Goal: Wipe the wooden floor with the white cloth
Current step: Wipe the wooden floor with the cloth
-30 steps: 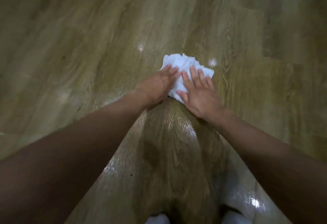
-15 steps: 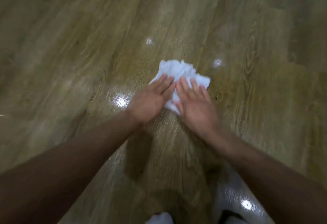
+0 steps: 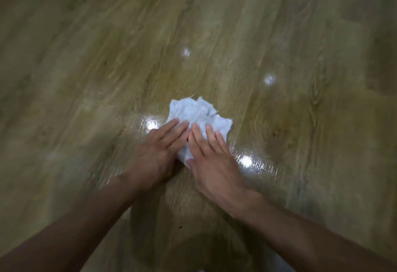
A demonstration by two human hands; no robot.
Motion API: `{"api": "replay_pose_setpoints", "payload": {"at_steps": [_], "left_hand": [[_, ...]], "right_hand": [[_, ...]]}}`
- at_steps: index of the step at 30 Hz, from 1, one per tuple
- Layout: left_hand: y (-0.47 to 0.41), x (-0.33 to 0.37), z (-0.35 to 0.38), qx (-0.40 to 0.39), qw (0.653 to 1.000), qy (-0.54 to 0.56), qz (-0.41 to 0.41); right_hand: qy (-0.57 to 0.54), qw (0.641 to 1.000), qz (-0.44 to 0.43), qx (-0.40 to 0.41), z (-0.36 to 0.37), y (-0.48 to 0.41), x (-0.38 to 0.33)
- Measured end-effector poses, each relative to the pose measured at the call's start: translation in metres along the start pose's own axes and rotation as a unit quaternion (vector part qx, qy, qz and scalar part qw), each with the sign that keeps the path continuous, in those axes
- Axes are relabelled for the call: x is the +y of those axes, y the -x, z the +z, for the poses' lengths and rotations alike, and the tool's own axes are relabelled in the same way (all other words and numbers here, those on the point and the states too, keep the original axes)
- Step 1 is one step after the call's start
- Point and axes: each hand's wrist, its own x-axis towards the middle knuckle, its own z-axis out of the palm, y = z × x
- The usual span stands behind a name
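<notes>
1. The cloth (image 3: 198, 119) lies crumpled on the floor (image 3: 86, 56), straight ahead of the person, its near half under both hands.
2. The left hand (image 3: 159, 153) and right hand (image 3: 212, 162) lie side by side, palms down. The fingers (image 3: 211, 137) are stretched flat on the cloth, neither curled nor gripping it. Flat palms likely spread the push so that more cloth rubs the floor.
3. Both arms reach forward together, which suits a two-handed stroke.
4. Compared with a second ago, hands and cloth sit lower in the view, so the cloth seems drawn back toward the person. The bright glints on the floor have shifted, one now beside each hand. The white shapes at the bottom edge are gone from view.
</notes>
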Motion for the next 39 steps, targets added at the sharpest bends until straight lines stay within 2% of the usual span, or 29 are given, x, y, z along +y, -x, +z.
{"api": "replay_pose_setpoints", "payload": {"at_steps": [3, 6, 9, 14, 17, 19, 22, 25, 28, 31, 33, 36, 39], "left_hand": [[-0.031, -0.018, -0.010, 0.022, 0.999, -0.033, -0.007], [-0.087, -0.038, -0.032, 0.027, 0.994, -0.053, -0.092], [-0.116, -0.048, -0.044, 0.040, 0.991, -0.053, -0.118], [-0.057, -0.020, -0.031, 0.086, 0.989, -0.002, -0.124], [-0.002, -0.012, -0.015, 0.168, 0.982, 0.014, -0.085], [0.013, -0.019, -0.012, 0.168, 0.982, 0.014, -0.085], [-0.011, -0.048, -0.025, 0.111, 0.985, 0.022, -0.133], [-0.050, -0.091, -0.048, 0.075, 0.974, 0.016, -0.213], [-0.066, -0.116, -0.062, 0.068, 0.972, -0.001, -0.225], [-0.052, -0.098, -0.058, 0.088, 0.974, -0.012, -0.210], [-0.025, -0.076, -0.046, 0.140, 0.975, -0.011, -0.171], [0.014, -0.053, -0.020, 0.176, 0.974, 0.017, -0.139], [0.013, -0.052, -0.018, 0.162, 0.968, 0.070, -0.178]], "right_hand": [[0.008, 1.000, -0.015, -0.006, -0.007, -0.035, 0.021], [0.008, 1.000, 0.016, -0.003, -0.027, -0.092, 0.049], [0.021, 1.000, 0.017, -0.002, -0.038, -0.118, 0.056], [0.047, 0.998, 0.020, 0.026, -0.008, -0.070, 0.007], [0.050, 0.998, -0.021, 0.032, 0.006, -0.039, -0.027], [0.048, 0.997, -0.048, 0.036, 0.005, -0.042, -0.028], [0.072, 0.994, -0.079, 0.030, -0.006, -0.086, -0.012], [0.050, 0.996, -0.075, 0.004, -0.024, -0.152, 0.000], [0.039, 0.996, -0.074, -0.004, -0.032, -0.185, -0.006], [0.029, 0.997, -0.065, 0.013, -0.027, -0.161, -0.015], [0.032, 0.996, -0.084, 0.019, -0.019, -0.126, -0.022], [0.046, 0.992, -0.116, 0.010, -0.008, -0.081, -0.029], [0.061, 0.988, -0.139, -0.010, -0.009, -0.089, -0.023]]}}
